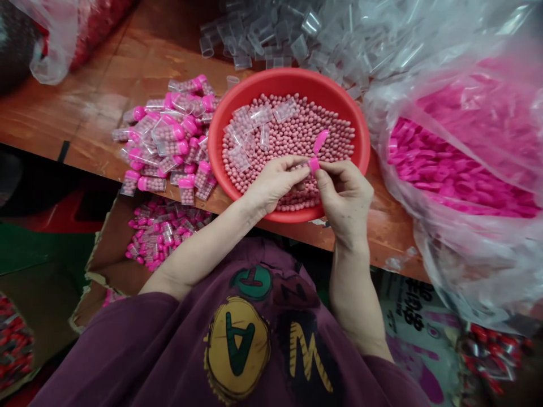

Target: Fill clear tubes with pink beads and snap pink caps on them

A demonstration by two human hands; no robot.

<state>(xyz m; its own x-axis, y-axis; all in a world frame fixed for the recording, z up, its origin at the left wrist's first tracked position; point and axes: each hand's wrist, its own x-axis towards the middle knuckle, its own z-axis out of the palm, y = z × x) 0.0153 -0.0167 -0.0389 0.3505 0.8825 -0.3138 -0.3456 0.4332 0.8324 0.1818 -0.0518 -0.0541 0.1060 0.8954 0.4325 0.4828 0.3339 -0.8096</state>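
Observation:
Over the front of a red basin (219,141), both my hands meet at one small clear tube with a pink flip-top cap (314,164). The cap's lid stands up, open. My left hand (278,180) is closed around the tube body, which its fingers mostly hide. Thumb and fingers of my right hand (345,192) pinch the pink cap from the other side. Below them, pink beads (292,138) cover the basin's floor. Several clear tubes (261,116) without caps lie on the beads at the basin's left, some with beads inside.
Bead-filled, pink-capped tubes (169,135) are heaped left of the basin on the wooden table (93,113). A cardboard box (108,237) below holds more. Empty clear tubes (275,34) pile up behind. At right, a plastic bag (458,226) holds pink caps (458,169).

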